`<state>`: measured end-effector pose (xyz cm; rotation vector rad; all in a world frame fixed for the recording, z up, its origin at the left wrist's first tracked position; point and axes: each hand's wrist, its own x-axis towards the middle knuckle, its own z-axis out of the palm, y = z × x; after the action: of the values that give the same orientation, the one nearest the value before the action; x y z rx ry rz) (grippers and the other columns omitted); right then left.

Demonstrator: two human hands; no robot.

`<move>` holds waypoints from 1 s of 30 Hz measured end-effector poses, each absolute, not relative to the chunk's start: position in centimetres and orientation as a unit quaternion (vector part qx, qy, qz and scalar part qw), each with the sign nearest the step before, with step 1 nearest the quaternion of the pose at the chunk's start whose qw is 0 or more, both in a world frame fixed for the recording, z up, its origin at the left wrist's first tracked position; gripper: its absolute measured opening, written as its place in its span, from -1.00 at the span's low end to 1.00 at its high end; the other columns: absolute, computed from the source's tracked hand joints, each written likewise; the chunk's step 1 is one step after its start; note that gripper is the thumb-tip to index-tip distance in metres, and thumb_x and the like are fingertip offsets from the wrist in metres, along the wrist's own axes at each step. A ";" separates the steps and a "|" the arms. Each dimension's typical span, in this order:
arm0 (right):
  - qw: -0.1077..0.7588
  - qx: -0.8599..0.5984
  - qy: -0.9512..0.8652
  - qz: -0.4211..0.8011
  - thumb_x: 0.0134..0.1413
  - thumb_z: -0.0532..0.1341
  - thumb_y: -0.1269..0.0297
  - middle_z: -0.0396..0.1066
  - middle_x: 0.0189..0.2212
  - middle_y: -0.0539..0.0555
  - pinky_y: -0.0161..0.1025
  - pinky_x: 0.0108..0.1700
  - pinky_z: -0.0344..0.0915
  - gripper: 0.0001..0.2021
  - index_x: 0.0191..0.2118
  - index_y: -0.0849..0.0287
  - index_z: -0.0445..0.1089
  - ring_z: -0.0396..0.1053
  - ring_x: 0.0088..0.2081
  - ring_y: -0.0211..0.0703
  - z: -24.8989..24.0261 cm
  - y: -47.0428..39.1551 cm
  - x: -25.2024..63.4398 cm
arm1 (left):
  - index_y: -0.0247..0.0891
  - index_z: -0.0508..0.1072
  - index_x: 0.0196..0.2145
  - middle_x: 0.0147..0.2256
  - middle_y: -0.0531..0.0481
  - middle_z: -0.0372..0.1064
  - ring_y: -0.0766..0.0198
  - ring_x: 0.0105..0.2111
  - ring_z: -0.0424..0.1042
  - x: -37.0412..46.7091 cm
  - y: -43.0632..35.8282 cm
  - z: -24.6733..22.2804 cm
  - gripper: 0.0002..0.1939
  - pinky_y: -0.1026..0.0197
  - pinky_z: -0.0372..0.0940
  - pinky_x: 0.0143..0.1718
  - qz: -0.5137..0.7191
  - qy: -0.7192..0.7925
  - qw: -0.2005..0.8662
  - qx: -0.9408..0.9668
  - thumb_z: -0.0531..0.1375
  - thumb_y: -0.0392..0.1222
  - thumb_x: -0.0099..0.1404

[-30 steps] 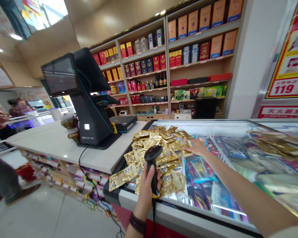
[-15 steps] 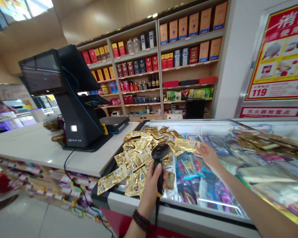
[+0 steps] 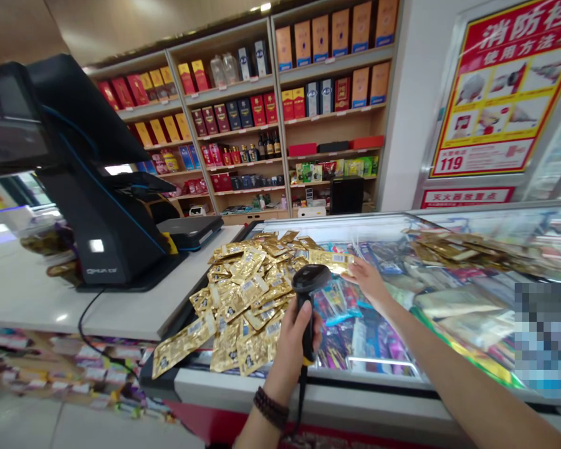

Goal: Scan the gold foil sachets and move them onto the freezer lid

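Note:
My left hand (image 3: 292, 333), with a dark beaded bracelet at the wrist, is wrapped round the handle of a black barcode scanner (image 3: 311, 277). The scanner's head is up and a black cable hangs below it. My right hand (image 3: 365, 280) pinches the right end of a gold packet (image 3: 331, 259), whose printed barcode shows. This packet is just beyond the scanner head. A heap of gold packets (image 3: 243, 280) covers the left end of the glass-topped freezer (image 3: 224, 386), left of my hands.
On the left, a black checkout terminal (image 3: 98, 206) stands on a white counter (image 3: 135, 305). More gold packets (image 3: 467, 252) lie on the glass at the right. Shelves (image 3: 331, 116) of boxes line the back wall, beside a red poster (image 3: 500, 93).
The view has turned right, so the terminal and shelves sit further left. The scanner head has come closer to the held packet. Both hands keep their hold. A blurred patch now shows at the right edge.

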<state>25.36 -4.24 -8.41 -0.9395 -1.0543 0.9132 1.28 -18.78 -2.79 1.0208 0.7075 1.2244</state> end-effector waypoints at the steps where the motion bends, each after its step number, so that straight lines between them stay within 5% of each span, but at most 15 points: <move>1: 0.669 -0.415 -0.466 0.405 -0.43 0.54 -0.37 0.62 -0.27 0.09 0.28 0.07 0.53 -0.24 -0.14 0.06 0.55 0.62 -0.14 0.18 -8.4 -4.3 25.3 | -0.18 0.30 -0.26 -0.54 0.21 0.27 0.49 -0.67 0.17 1.2 -18.8 -2.8 -0.39 0.38 0.02 -0.66 0.537 0.310 0.644 0.449 0.38 0.38 0.15; 21: 0.680 -0.423 -0.425 0.421 -0.40 0.55 -0.22 0.61 -0.31 0.05 0.18 -0.02 0.58 -0.37 -0.18 0.04 0.52 0.61 -0.14 0.17 -8.0 -4.4 25.0 | -0.17 0.33 -0.21 -0.52 0.20 0.28 0.48 -0.66 0.16 1.1 -18.6 -2.9 -0.37 0.39 0.04 -0.64 0.564 0.311 0.637 0.423 0.41 0.39 0.12; 30: 0.694 -0.492 -0.369 0.374 0.39 0.29 0.08 0.55 -0.17 0.11 -0.08 -0.14 0.56 -0.71 -0.02 0.22 0.48 0.55 -0.21 -0.12 -6.5 -5.3 31.7 | -0.14 0.35 -0.37 -0.67 0.20 0.12 0.39 -0.71 0.08 -4.7 -17.5 -3.8 -0.41 0.30 0.01 -0.67 0.573 0.388 0.629 0.354 0.45 0.36 0.01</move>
<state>31.69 -5.29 -6.51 -1.0986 -0.8239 0.8339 -4.72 -17.49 -3.80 0.8108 0.8890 1.3136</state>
